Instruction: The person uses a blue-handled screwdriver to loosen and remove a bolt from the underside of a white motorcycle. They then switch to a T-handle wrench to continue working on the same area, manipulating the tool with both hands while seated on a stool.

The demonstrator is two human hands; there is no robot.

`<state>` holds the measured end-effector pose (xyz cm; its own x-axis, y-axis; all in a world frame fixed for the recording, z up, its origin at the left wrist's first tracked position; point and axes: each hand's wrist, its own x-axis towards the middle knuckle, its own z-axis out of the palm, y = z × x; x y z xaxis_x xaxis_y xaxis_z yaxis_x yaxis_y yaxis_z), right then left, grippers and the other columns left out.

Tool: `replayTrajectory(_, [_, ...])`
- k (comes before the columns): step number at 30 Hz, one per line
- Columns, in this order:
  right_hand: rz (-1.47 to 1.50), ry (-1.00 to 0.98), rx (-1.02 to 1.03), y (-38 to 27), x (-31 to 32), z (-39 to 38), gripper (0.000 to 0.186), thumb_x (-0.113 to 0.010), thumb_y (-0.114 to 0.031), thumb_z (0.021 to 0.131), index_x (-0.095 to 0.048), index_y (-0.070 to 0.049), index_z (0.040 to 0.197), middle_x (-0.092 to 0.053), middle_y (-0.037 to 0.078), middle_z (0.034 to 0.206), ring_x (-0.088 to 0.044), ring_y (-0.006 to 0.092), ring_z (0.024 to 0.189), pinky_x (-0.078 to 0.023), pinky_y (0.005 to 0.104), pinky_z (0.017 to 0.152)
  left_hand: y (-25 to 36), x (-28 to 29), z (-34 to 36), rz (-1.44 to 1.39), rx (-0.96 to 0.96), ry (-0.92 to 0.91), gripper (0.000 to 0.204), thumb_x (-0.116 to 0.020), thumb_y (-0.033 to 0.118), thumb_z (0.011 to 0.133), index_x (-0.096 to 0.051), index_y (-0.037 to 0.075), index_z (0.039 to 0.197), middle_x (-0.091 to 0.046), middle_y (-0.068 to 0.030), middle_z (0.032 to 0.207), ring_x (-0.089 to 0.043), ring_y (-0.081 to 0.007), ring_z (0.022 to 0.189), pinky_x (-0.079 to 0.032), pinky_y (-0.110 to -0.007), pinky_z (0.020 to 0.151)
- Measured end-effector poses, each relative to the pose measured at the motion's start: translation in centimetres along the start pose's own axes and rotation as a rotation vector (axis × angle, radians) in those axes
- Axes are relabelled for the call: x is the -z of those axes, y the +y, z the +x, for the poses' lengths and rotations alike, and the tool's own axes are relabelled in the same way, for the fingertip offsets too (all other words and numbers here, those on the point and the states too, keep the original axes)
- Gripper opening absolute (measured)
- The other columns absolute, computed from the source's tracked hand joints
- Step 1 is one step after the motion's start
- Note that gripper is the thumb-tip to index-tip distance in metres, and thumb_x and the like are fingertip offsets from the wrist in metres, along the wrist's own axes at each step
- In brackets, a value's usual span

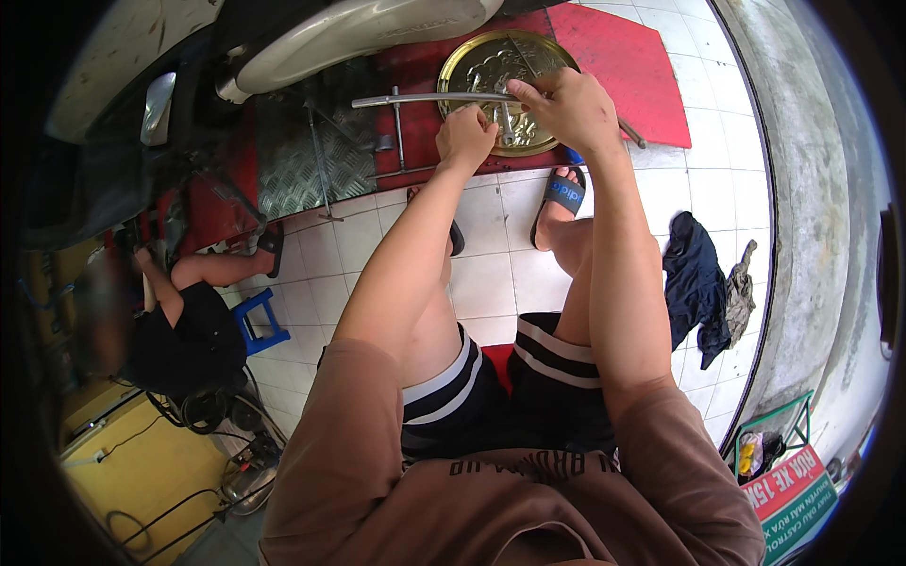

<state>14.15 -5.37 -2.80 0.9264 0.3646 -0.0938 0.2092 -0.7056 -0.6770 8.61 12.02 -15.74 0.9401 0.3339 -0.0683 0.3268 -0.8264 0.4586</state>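
Note:
My right hand (pixel 576 108) is closed on a long silver metal bar (pixel 415 98), thumb along its top, above a round gold-coloured tray (pixel 455 58). The bar points left past the tray's rim. Another length of metal rod (pixel 634 134) shows beyond my right wrist; whether it is the same piece is hidden. My left hand (pixel 466 140) is closed beside the tray's near left rim, just below the bar, fingers curled; what they hold, if anything, is hidden. Between my hands a wrench-like silver tool (pixel 508 127) and small metal parts show over the tray.
A red platform (pixel 632 57) with a metal tread plate (pixel 316 151) carries a motorbike (pixel 359 38). T-shaped wrenches (pixel 398 132) lie left of the tray. Another person (pixel 189 330) sits at left near a blue stool (pixel 260 321). Dark cloth (pixel 694 283) lies on the right-hand floor.

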Motion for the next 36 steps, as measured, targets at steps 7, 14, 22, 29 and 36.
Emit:
replayTrajectory(7, [-0.026, -0.064, -0.137, 1.9, 1.4, 0.1, 0.038, -0.067, -0.052, 0.083, -0.077, -0.015, 0.087, -0.069, 0.011, 0.07, -0.069, 0.0285, 0.073, -0.053, 0.0394, 0.07, -0.6, -0.9, 0.0, -0.035, 0.058, 0.145, 0.01, -0.067, 0.015, 0.081, -0.065, 0.006, 0.085, -0.066, -0.0105, 0.087, -0.066, -0.0303, 0.086, -0.053, -0.042, 0.073])
replayTrajectory(14, [-0.062, -0.029, -0.045, 2.3, 1.6, 1.0, 0.047, -0.071, -0.056, 0.077, -0.077, -0.009, 0.081, -0.065, 0.01, 0.06, -0.066, 0.0246, 0.058, -0.051, 0.0371, 0.061, -5.4, 7.0, 0.7, -0.639, 0.393, 0.277, 0.002, -0.065, 0.002, 0.086, -0.066, 0.0, 0.087, -0.07, -0.0061, 0.076, -0.065, -0.0103, 0.063, -0.051, -0.024, 0.056])
replayTrajectory(22, [-0.071, -0.037, 0.186, -0.9, 0.4, 0.6, 0.043, -0.077, -0.047, 0.076, -0.076, -0.004, 0.08, -0.063, 0.011, 0.057, -0.06, 0.0205, 0.052, -0.046, 0.0347, 0.054, -8.6, 18.7, -7.5, -1.424, 0.355, 0.494, 0.011, -0.057, 0.007, 0.096, -0.06, -0.003, 0.099, -0.066, -0.0105, 0.096, -0.068, -0.0198, 0.089, -0.056, -0.027, 0.071])
replayTrajectory(29, [0.004, -0.018, 0.232, -3.1, -1.9, 0.8, 0.045, -0.077, -0.044, 0.079, -0.073, 0.001, 0.074, -0.052, 0.006, 0.048, -0.048, 0.0123, 0.048, -0.039, 0.0315, 0.05, -10.5, 21.2, -8.6, -1.465, 0.152, 0.28, 0.011, -0.054, 0.011, 0.098, -0.055, -0.001, 0.1, -0.065, -0.0167, 0.107, -0.066, -0.0276, 0.103, -0.057, -0.035, 0.084])
replayTrajectory(36, [-0.037, -0.009, 0.288, -3.5, -3.0, 0.9, 0.045, -0.077, -0.044, 0.079, -0.072, 0.0, 0.073, -0.049, 0.004, 0.047, -0.044, 0.0108, 0.048, -0.036, 0.0318, 0.048, -10.2, 21.0, -7.8, -1.356, 0.136, 0.372, 0.011, -0.054, 0.01, 0.098, -0.057, -0.001, 0.099, -0.068, -0.015, 0.097, -0.07, -0.0247, 0.092, -0.059, -0.031, 0.076])
